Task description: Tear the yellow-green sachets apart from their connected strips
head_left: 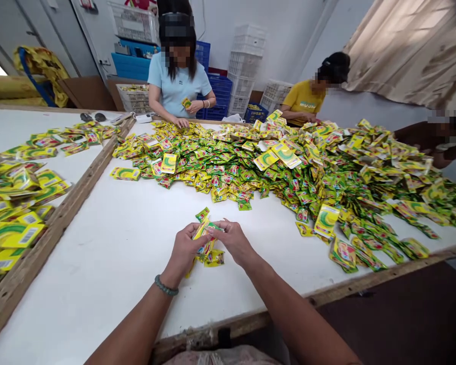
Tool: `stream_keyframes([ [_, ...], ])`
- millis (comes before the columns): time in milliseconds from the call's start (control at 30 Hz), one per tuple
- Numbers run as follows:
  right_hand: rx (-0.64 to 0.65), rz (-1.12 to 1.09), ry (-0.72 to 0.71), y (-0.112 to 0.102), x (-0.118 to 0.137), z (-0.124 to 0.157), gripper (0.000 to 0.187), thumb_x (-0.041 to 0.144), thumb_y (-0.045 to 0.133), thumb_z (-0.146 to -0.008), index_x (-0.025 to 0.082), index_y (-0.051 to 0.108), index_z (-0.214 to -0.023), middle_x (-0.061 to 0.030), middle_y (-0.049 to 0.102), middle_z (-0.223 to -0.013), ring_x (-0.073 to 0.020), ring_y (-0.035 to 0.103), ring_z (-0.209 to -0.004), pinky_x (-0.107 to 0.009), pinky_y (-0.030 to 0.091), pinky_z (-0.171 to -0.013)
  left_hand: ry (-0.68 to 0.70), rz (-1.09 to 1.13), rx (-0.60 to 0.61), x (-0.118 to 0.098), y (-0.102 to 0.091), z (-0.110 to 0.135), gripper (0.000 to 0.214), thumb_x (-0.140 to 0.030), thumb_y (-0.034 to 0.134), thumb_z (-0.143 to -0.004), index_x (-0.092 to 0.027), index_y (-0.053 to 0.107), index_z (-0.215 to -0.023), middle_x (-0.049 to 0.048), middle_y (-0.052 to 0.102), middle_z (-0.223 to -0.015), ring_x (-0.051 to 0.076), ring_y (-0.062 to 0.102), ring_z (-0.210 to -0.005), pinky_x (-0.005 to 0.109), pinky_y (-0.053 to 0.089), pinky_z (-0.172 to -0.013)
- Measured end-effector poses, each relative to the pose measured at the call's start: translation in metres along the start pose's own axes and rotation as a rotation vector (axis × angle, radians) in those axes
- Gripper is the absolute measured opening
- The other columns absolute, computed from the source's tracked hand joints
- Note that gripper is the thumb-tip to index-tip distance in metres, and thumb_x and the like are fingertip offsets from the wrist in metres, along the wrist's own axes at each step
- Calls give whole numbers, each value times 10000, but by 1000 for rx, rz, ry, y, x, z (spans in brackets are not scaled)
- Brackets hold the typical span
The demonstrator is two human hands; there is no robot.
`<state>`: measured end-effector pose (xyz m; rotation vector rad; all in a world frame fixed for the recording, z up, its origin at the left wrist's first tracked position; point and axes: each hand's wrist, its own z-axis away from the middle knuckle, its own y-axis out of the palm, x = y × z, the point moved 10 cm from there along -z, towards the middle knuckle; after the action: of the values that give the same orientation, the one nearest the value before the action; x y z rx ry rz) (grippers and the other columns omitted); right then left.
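On the white table (110,243), the heap of sachets (307,167) lies well beyond our fingers, so a dropped packet could, we judge, get lost among its strays. Our left hand (184,249) and right hand (233,242) pinch a small bundle of sachets (208,234) between thumbs and fingertips; the packets dangling just below may slip free.

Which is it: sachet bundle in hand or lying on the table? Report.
Held: left hand and right hand grip the sachet bundle between them.
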<state>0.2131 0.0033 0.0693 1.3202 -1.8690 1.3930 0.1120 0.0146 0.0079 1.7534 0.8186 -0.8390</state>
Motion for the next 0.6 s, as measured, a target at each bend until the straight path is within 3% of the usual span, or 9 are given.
stream_keyframes([
  [100,5,3,-2,4,-1,2,252,416,577,-777,220,729,-817,9,698,-786,-199,549,-995,-420,169,-1076,-19,31,-21,2,-3,0,326,-253,787,-561,-137,598,-800,6,661,-673,137,596,-574,239,456,-560],
  [267,32,-121,82,13,-6,0,324,462,583,-749,171,723,-738,-8,670,-693,-184,585,-831,-376,350,-944,-39,31,-29,-2,-3,2,347,-272,790,-550,-133,606,-810,4,660,-652,132,591,-538,229,450,-520],
  [367,104,-220,103,23,0,0,368,471,541,-771,162,699,-893,-19,661,-775,-161,579,-773,-307,439,-777,-47,57,-25,-8,-1,1,346,-260,788,-546,-134,613,-816,0,663,-662,122,592,-554,222,460,-542],
  [433,46,-176,30,16,8,3,414,449,543,-778,200,610,-1102,-20,640,-910,-148,563,-828,-267,445,-732,-53,57,-43,-16,-8,0,350,-248,793,-525,-134,614,-803,-2,663,-661,117,591,-554,218,461,-546],
  [533,-115,88,-87,-6,12,15,444,399,582,-769,220,532,-1172,-37,592,-1008,-145,530,-861,-253,433,-703,-20,-52,-176,-43,-48,6,410,-266,803,-470,-132,620,-811,12,678,-697,114,583,-542,211,450,-513],
  [600,-95,330,-91,-9,0,23,320,363,614,-756,200,599,-1031,-46,590,-944,-157,519,-840,-273,420,-712,45,-230,-389,-78,-100,24,454,-305,795,-450,-129,627,-833,1,674,-686,109,563,-526,203,427,-481],
])
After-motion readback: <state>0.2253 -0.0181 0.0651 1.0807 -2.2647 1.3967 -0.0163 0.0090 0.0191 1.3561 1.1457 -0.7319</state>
